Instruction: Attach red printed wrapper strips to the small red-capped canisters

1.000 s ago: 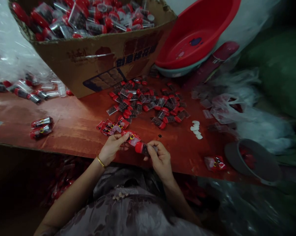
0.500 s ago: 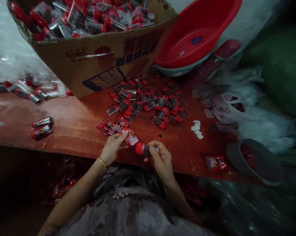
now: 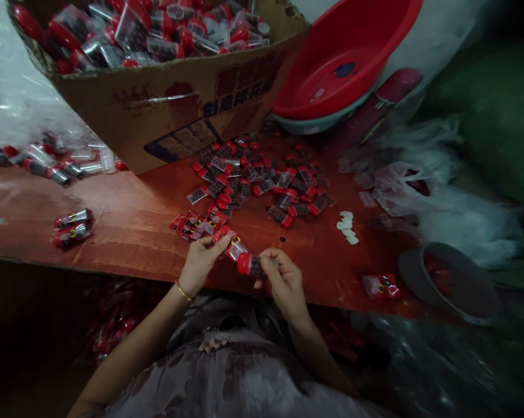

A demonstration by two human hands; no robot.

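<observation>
A small clear vial with a red cap [image 3: 249, 265] was pinched in the fingers of the right hand [image 3: 282, 283], held just above the near edge of the red-brown table [image 3: 131, 226], cap end pointing toward the left hand. The left hand [image 3: 199, 262] had its thumb and fingers closed on a small red printed sleeve [image 3: 229, 241], whose open end sat right against the vial's cap; whether the two touched could not be told. A gold bangle [image 3: 183, 290] circled the left wrist.

Just beyond the left hand lay a short stack of red printed sleeves [image 3: 195, 223] flat on the table. Farther in, toward the middle, a loose heap of red-capped vials [image 3: 262, 180] spread across the surface, and beside its right end sat a little cluster of white pieces [image 3: 346, 227]. At the near edge to the right lay one red packet [image 3: 381, 285], and next to it a grey bowl [image 3: 448, 281] with something red inside hung over the right corner.

Along the far edge stood a cardboard box [image 3: 166, 104] full of more vials, with a red basin [image 3: 344, 58] nested in a pale one leaning at its right. Clear plastic bags [image 3: 409, 186] were piled at the right edge. Near the left edge lay two wrapped vials [image 3: 72, 225], and more vials [image 3: 48, 165] lay scattered toward the far left corner.
</observation>
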